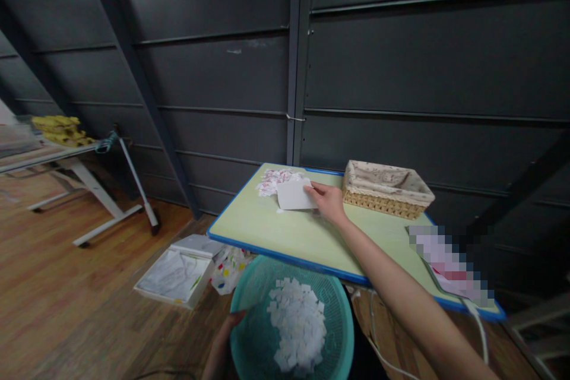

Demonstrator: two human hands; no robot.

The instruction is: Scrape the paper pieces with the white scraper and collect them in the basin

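Note:
My right hand [327, 200] pinches a white card [294, 195] by its right edge, just over the light green tabletop [253, 222]. Behind the card lies a pile of small white paper pieces with reddish marks [271, 180], partly covered by it. My left hand [230, 326] grips the left rim of a teal plastic basket [347, 320] below the table's front edge; most of its fingers are hidden. Inside that basket is a heap of small white paper squares [297, 323].
A lined wicker basket [385, 205] stands at the table's back right. A pixelated flat item [449, 267] lies at the right end, near a white cable [478, 323]. On the floor sits an open white box [176, 273]. A wheeled table [98, 190] stands far left.

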